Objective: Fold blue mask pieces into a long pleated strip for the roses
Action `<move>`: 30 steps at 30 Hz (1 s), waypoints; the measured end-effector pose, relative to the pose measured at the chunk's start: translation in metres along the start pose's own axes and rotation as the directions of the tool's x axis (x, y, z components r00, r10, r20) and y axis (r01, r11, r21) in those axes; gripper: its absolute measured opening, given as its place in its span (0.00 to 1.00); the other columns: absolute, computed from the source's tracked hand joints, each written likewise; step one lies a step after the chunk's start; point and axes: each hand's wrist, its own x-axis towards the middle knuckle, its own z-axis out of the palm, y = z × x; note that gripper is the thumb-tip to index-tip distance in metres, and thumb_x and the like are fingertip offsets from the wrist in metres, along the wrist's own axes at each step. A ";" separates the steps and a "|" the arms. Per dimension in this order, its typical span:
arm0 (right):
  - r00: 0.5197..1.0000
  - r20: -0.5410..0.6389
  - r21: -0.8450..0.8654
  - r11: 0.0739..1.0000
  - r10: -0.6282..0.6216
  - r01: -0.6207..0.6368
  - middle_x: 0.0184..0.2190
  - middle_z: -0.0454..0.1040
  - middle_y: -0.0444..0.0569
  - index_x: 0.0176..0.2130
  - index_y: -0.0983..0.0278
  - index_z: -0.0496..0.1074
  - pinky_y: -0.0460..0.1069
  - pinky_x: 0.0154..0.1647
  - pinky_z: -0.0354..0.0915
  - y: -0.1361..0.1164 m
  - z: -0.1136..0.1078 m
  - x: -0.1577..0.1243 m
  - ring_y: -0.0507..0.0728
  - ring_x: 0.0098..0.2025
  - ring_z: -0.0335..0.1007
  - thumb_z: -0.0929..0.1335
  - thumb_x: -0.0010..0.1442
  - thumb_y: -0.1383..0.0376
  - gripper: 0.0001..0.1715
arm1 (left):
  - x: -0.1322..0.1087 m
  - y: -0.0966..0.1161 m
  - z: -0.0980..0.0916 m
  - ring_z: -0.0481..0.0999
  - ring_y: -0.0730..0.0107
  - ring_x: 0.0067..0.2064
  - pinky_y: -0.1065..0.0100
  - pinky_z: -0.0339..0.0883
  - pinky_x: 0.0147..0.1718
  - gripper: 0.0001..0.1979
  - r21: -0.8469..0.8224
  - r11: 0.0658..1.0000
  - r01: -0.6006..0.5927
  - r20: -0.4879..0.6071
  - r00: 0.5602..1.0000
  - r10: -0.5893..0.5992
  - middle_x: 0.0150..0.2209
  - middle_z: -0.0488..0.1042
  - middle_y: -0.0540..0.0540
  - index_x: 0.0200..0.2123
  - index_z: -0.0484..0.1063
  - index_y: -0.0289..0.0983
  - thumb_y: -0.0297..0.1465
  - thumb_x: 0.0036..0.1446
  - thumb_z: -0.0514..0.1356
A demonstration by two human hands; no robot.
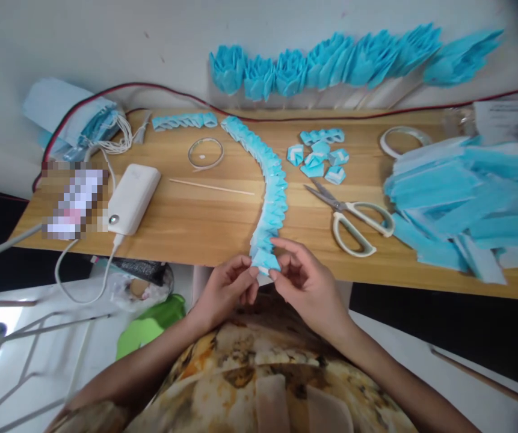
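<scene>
A long curved chain of folded blue pieces point(275, 180) lies on the wooden table and runs down to its front edge. My left hand point(236, 282) pinches the near end of the chain from the left, thumb and fingers pressed together. From the right, my right hand point(304, 279) grips the same end, its index finger resting along the chain's side. Right of the chain are several loose folded blue pieces point(315, 159) and a short linked strip point(322, 136). Another short blue strip point(185, 121) lies at the back left.
Scissors point(340, 206) lie right of the chain, beside piled blue strips point(461, 198). A thin stick point(211, 187), a tape ring point(206, 154), a white power bank point(133, 198) and a phone point(76, 201) are left. Blue paper flowers point(290, 72) line the wall.
</scene>
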 end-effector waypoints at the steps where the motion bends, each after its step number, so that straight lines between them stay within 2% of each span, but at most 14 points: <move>1: 1.000 -0.007 -0.023 1.000 -0.012 0.011 0.29 0.71 0.40 0.56 0.61 0.70 0.45 0.28 0.66 0.000 0.000 0.000 0.49 0.28 0.68 0.69 0.60 0.66 0.24 | 0.000 0.000 0.000 0.64 0.78 0.19 0.75 0.60 0.21 0.28 -0.012 1.000 0.010 -0.016 1.000 -0.011 0.18 0.70 0.53 0.34 0.69 0.36 0.56 0.54 0.67; 7: 0.999 -0.015 -0.094 0.994 -0.052 0.050 0.28 0.70 0.39 0.55 0.60 0.70 0.43 0.26 0.66 0.004 0.002 0.000 0.49 0.27 0.68 0.69 0.60 0.68 0.23 | -0.002 -0.005 0.000 0.65 0.79 0.18 0.76 0.59 0.20 0.24 -0.115 0.993 0.023 -0.059 0.998 -0.030 0.18 0.71 0.53 0.31 0.70 0.35 0.51 0.53 0.69; 11: 0.993 0.006 -0.213 0.970 -0.117 0.115 0.31 0.75 0.41 0.56 0.61 0.69 0.43 0.26 0.68 -0.001 -0.006 -0.003 0.49 0.28 0.73 0.67 0.63 0.69 0.22 | -0.002 -0.004 0.001 0.66 0.79 0.19 0.76 0.60 0.20 0.24 -0.118 0.993 0.024 -0.066 0.997 -0.032 0.19 0.73 0.52 0.31 0.71 0.34 0.50 0.52 0.70; 13: 0.977 -0.030 -0.385 0.905 -0.210 0.182 0.36 0.79 0.44 0.55 0.60 0.71 0.43 0.28 0.69 -0.009 -0.012 -0.007 0.49 0.31 0.76 0.67 0.64 0.71 0.20 | -0.002 -0.002 0.001 0.66 0.79 0.19 0.76 0.60 0.20 0.25 -0.112 0.993 0.029 -0.085 0.996 -0.038 0.19 0.73 0.52 0.31 0.72 0.34 0.51 0.51 0.71; 15: 0.936 -0.052 -0.553 0.791 -0.347 0.262 0.37 0.80 0.45 0.49 0.60 0.73 0.43 0.30 0.68 -0.017 -0.016 -0.011 0.50 0.32 0.76 0.67 0.64 0.71 0.14 | -0.002 -0.001 0.000 0.67 0.79 0.19 0.76 0.60 0.20 0.25 -0.114 0.993 0.030 -0.089 0.995 -0.041 0.19 0.73 0.52 0.32 0.72 0.34 0.51 0.51 0.71; 18: 0.880 0.048 -0.637 0.664 -0.473 0.392 0.29 0.77 0.43 0.39 0.61 0.74 0.45 0.30 0.66 -0.023 -0.016 -0.013 0.50 0.29 0.74 0.68 0.65 0.71 0.06 | -0.002 -0.002 0.000 0.67 0.79 0.19 0.76 0.61 0.20 0.25 -0.113 0.993 0.020 -0.055 0.998 -0.027 0.20 0.74 0.51 0.32 0.72 0.34 0.51 0.52 0.71; 21: 0.871 0.148 -0.622 0.640 -0.469 0.450 0.27 0.76 0.43 0.38 0.61 0.75 0.45 0.27 0.63 -0.018 -0.010 -0.011 0.50 0.27 0.72 0.68 0.66 0.71 0.06 | -0.002 -0.003 -0.001 0.68 0.79 0.20 0.76 0.62 0.21 0.23 -0.101 0.995 0.007 -0.007 1.000 -0.008 0.21 0.74 0.51 0.32 0.73 0.34 0.50 0.54 0.70; 26: 0.913 0.160 -0.636 0.668 -0.376 0.387 0.29 0.78 0.45 0.38 0.60 0.76 0.47 0.33 0.65 -0.009 -0.007 -0.007 0.52 0.31 0.75 0.67 0.68 0.69 0.08 | -0.005 -0.002 -0.002 0.72 0.76 0.24 0.74 0.66 0.25 0.23 -0.049 0.999 -0.016 0.028 0.999 0.018 0.25 0.76 0.47 0.33 0.76 0.33 0.50 0.57 0.67; 30: 0.920 0.167 -0.608 0.698 -0.355 0.379 0.29 0.79 0.45 0.37 0.59 0.76 0.48 0.32 0.64 -0.011 -0.008 -0.007 0.53 0.30 0.74 0.68 0.68 0.67 0.07 | -0.005 -0.003 -0.003 0.73 0.75 0.26 0.73 0.68 0.26 0.22 -0.009 0.999 -0.050 0.029 0.998 0.051 0.26 0.77 0.46 0.32 0.77 0.33 0.49 0.58 0.67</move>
